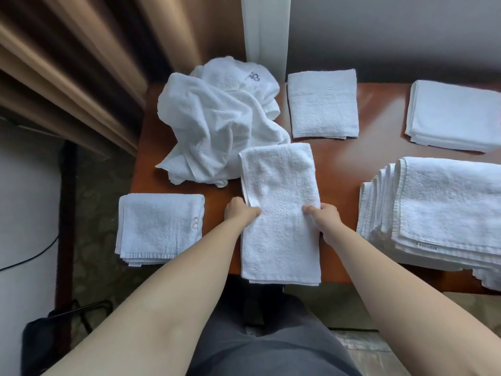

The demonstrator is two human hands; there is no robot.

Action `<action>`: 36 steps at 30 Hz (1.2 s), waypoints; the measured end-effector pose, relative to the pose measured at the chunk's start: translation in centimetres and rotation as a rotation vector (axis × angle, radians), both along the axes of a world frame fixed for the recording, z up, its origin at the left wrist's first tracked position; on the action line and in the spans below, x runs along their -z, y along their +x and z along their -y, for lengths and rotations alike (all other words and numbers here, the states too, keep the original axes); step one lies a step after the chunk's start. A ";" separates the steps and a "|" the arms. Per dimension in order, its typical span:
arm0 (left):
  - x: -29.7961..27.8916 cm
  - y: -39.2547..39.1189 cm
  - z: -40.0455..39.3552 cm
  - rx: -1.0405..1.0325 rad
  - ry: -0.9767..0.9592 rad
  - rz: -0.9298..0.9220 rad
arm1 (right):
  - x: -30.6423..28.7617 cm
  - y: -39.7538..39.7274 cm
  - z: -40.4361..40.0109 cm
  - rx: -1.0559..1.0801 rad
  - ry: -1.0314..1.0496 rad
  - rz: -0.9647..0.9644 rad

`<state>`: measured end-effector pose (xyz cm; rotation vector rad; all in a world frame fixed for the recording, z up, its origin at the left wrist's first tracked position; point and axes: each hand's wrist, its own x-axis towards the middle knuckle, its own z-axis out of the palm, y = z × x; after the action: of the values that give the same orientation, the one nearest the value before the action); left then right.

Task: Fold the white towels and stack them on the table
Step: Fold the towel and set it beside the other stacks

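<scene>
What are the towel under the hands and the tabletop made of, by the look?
Towel: white looped terry, probably cotton; nubbly matte pile, hemmed edge, gripped by left hand and right hand. Table: reddish-brown, smooth and glossy, with a soft glare patch; likely varnished wood or laminate, can't tell which.

White towels [280, 213] (one monogrammed); reddish-brown table [379, 147]; beige curtain [81, 63]

Embroidered monograms on two towels [195, 223] [254, 76], perhaps initials; unreadable.

Brown curtain [81, 63] fills upper left of frame. Grey wall [393, 31] upper right. Black cable [29, 256] at left edge. Dark object, possibly a bag [40, 337], lower left; blurred.
</scene>
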<state>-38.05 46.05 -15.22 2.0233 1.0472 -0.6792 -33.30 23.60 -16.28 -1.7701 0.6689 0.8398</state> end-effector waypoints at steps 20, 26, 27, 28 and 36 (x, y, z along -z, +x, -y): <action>-12.2 -0.4 -0.9 -0.144 -0.342 0.715 | -12.0 -0.4 1.9 -0.154 0.267 0.595; -15.0 -0.1 -0.4 0.217 0.013 0.619 | -14.6 0.2 1.6 -0.491 -0.117 0.859; -15.3 0.0 -0.3 0.242 0.092 0.630 | -14.9 0.4 1.5 -0.493 -0.184 0.882; -15.5 0.0 -0.3 0.245 0.159 0.646 | -15.1 0.6 1.4 -0.489 -0.243 0.899; -16.0 -0.9 -1.2 -0.125 -0.389 0.562 | -14.7 0.7 3.1 -0.319 0.081 0.629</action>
<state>-38.92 47.23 0.76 1.6472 0.6404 -0.1993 -32.56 20.53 -1.61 -1.9497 -0.0600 0.4550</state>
